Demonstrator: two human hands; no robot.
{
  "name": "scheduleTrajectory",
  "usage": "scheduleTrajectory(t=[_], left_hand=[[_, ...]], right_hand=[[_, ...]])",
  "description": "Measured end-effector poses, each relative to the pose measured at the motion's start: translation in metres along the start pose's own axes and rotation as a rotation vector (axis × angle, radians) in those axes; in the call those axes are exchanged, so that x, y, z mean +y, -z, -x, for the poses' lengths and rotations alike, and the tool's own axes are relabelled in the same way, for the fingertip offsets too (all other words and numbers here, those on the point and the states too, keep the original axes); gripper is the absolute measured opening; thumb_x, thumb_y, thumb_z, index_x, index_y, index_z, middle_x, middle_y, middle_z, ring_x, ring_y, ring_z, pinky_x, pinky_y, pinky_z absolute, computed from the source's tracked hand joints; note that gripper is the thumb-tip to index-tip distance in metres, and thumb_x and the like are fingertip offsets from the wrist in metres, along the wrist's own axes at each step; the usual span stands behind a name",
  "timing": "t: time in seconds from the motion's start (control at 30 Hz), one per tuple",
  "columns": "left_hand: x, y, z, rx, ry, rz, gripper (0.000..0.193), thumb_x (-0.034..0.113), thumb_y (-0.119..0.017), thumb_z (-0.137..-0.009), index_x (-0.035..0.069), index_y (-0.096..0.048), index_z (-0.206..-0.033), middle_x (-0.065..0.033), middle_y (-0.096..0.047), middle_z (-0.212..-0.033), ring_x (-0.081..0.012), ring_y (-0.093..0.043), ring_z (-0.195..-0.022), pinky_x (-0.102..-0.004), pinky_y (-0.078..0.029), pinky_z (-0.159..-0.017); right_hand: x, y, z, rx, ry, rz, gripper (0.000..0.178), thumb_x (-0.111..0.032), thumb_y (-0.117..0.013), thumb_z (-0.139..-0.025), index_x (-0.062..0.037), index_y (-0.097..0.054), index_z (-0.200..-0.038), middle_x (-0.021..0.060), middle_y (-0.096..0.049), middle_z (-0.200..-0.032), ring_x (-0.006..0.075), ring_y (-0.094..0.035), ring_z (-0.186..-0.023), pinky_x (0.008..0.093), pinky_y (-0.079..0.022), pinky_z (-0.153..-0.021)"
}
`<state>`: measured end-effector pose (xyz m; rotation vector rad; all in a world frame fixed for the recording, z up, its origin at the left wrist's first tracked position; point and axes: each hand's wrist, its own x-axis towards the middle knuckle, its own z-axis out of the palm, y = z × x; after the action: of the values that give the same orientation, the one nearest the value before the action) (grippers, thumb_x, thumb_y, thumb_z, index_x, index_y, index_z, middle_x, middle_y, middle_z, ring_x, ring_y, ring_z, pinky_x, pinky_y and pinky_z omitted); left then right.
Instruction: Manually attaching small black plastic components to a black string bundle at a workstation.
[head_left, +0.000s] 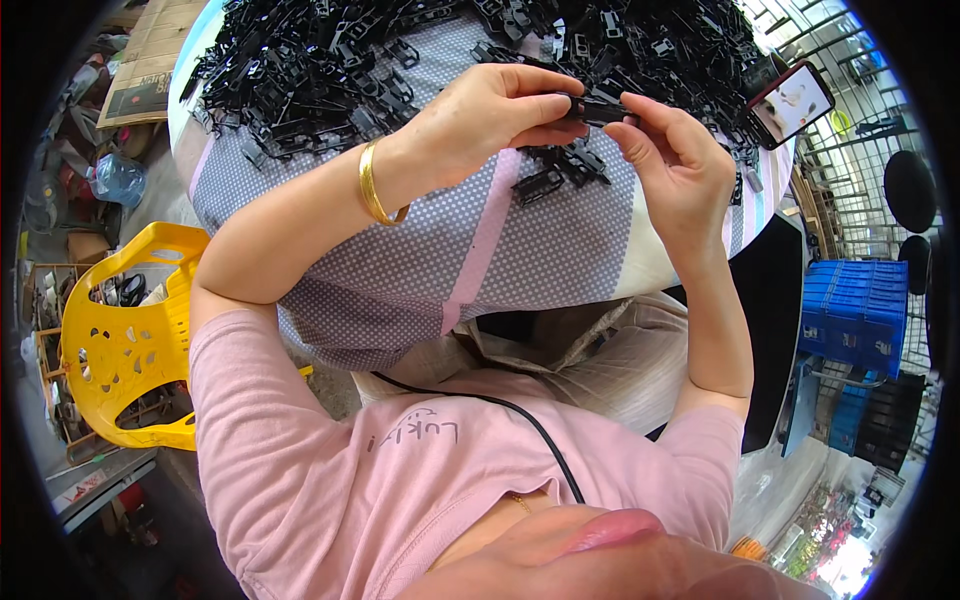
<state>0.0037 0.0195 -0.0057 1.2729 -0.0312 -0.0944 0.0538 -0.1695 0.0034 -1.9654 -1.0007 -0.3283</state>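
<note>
Above the near part of the cloth-covered table, my left hand [480, 115] and my right hand [685, 165] hold a small, slim black plastic part [603, 111] between them. Thumb and fingers of the left pinch one end, while the right grips the other end with its fingertips. My fingers hide much of its shape. Just below it, a small cluster of similar black plastic parts [565, 172] lies on the cloth. A large heap of these black plastic parts [320, 75] spreads over the far side of the table. Many have frame-like openings.
A patterned tablecloth [400, 230] covers the round table. At the table's right edge a phone [792, 105] stands propped with its screen lit. To the left are a yellow plastic chair [125, 335], a clear plastic bottle [120, 180] and cardboard [155, 60]. Blue crates [855, 315] stand right.
</note>
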Motion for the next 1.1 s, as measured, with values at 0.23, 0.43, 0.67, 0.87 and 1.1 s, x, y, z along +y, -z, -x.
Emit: scheduleTrajectory(t=[0.23,0.43,0.67,0.87,1.1], left_hand=[[0.002,-0.005,0.005,-0.001,0.021,-0.091,0.032,0.007,-0.049,-0.09,-0.009,-0.048,-0.117,-0.0165,-0.059,-0.105,-0.0191,-0.062,-0.094,-0.0259,-0.05,-0.085],[-0.004,-0.002,0.002,-0.029,-0.036,-0.078,0.035,0.01,-0.052,-0.089,-0.004,-0.048,-0.121,-0.0127,-0.06,-0.104,-0.0162,-0.062,-0.09,-0.0259,-0.051,-0.083],[0.0,0.003,0.001,-0.093,-0.025,-0.045,0.039,0.011,-0.058,-0.086,-0.006,-0.048,-0.119,-0.0115,-0.063,-0.092,-0.0151,-0.064,-0.081,-0.0247,-0.053,-0.073],[0.009,-0.008,0.007,-0.15,-0.146,-0.311,0.034,0.012,-0.054,-0.088,-0.003,-0.05,-0.119,-0.0107,-0.063,-0.088,-0.0149,-0.064,-0.077,-0.0253,-0.054,-0.07],[0.006,-0.005,0.002,-0.095,-0.082,-0.311,0.033,0.013,-0.053,-0.089,-0.003,-0.051,-0.118,-0.0101,-0.062,-0.089,-0.0156,-0.064,-0.08,-0.0251,-0.054,-0.072]], right_hand=[[0.001,-0.008,0.0,0.049,0.045,0.047,0.023,-0.01,-0.07,-0.075,0.0014,-0.064,-0.094,0.009,-0.063,-0.077,0.0146,-0.061,-0.066,0.0229,-0.048,-0.059],[-0.003,-0.007,-0.001,0.009,0.148,0.18,0.022,-0.009,-0.069,-0.075,-0.0007,-0.065,-0.095,0.0079,-0.062,-0.073,0.0132,-0.061,-0.063,0.0226,-0.046,-0.055],[-0.007,-0.006,-0.003,-0.054,0.26,0.37,0.019,-0.012,-0.069,-0.075,-0.0051,-0.067,-0.093,0.0064,-0.061,-0.069,0.0164,-0.059,-0.059,0.0248,-0.045,-0.051],[0.044,0.026,-0.056,-0.171,-0.101,-0.183,0.027,-0.026,-0.056,-0.088,-0.0006,-0.066,-0.092,-0.0011,-0.059,-0.068,0.0048,-0.051,-0.06,0.0168,-0.039,-0.053],[0.141,0.021,-0.138,-0.095,0.027,1.091,0.023,-0.031,-0.063,-0.077,-0.0168,-0.068,-0.094,0.0052,-0.066,-0.093,0.0251,-0.058,-0.095,0.0403,-0.048,-0.079]])
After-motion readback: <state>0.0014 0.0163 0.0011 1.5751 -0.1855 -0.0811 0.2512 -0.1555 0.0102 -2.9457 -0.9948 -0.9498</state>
